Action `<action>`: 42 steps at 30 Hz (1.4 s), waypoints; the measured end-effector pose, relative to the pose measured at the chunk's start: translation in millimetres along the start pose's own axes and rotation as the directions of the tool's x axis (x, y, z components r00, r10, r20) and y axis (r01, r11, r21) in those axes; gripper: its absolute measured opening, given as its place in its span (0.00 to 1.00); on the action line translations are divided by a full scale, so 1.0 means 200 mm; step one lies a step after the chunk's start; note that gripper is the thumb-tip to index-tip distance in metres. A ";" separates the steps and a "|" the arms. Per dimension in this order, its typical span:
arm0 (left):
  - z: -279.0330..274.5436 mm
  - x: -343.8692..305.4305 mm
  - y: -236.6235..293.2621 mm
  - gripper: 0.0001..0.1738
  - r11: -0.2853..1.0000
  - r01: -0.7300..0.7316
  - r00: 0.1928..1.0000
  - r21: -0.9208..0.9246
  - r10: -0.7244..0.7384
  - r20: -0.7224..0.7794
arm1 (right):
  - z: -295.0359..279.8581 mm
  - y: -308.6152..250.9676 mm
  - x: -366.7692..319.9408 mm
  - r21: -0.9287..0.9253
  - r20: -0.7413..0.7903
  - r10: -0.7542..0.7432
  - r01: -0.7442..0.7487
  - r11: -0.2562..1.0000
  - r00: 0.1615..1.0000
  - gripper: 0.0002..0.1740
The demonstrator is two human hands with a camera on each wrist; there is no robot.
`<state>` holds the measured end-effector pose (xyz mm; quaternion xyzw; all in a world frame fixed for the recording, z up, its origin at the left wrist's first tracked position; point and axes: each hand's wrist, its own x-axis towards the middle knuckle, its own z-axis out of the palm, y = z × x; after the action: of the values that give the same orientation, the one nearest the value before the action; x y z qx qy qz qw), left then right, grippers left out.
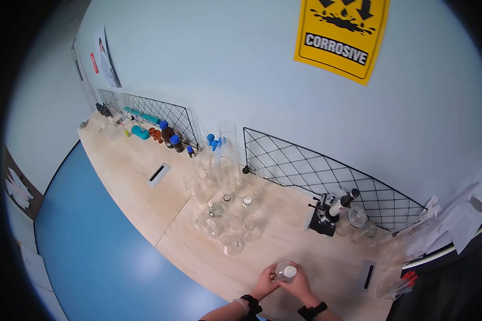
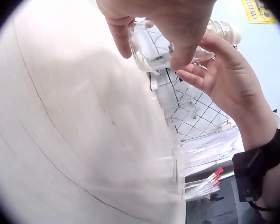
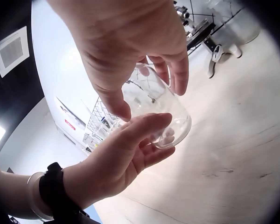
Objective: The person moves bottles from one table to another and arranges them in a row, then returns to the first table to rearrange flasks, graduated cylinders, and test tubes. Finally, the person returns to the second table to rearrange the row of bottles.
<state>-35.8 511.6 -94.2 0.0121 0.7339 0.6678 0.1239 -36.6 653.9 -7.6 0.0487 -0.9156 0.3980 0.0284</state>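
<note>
Both hands hold a clear glass bottle with a whitish round top, close over the front part of the wooden table. My left hand grips its lower body from the left; in the right wrist view the thumb lies along the glass near the base. Curled around the upper part is my right hand, its fingers on both sides of the glass. In the left wrist view the bottle lies tilted, with the neck and top pointing right. Through the glass, nothing coloured shows inside.
Several clear flasks and bottles stand left of the hands. A microscope is at the back right beside glass jars. Wire mesh panels line the wall. Red-tipped clear pieces lie at the right edge. Brown bottles stand farther left.
</note>
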 end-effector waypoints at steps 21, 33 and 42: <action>-0.87 0.14 -0.16 0.31 0.457 -0.680 0.708 0.574 0.206 0.675 | 0.17 0.01 0.95 0.090 -0.213 0.256 -0.241 0.966 0.943 0.37; -0.88 0.15 -0.04 0.29 0.638 -0.595 0.741 0.490 0.197 0.642 | 0.39 0.22 1.31 0.117 -0.200 0.220 -0.200 0.973 0.955 0.39; -0.89 0.16 -0.09 0.31 0.757 -0.496 0.727 0.426 0.093 0.680 | 0.44 0.21 1.43 0.132 -0.255 0.294 -0.268 0.954 0.921 0.44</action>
<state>-98.7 341.7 -102.9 0.3916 0.8053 0.3783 0.2345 -326.9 598.8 -72.4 -0.1371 -0.8806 0.4436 0.0942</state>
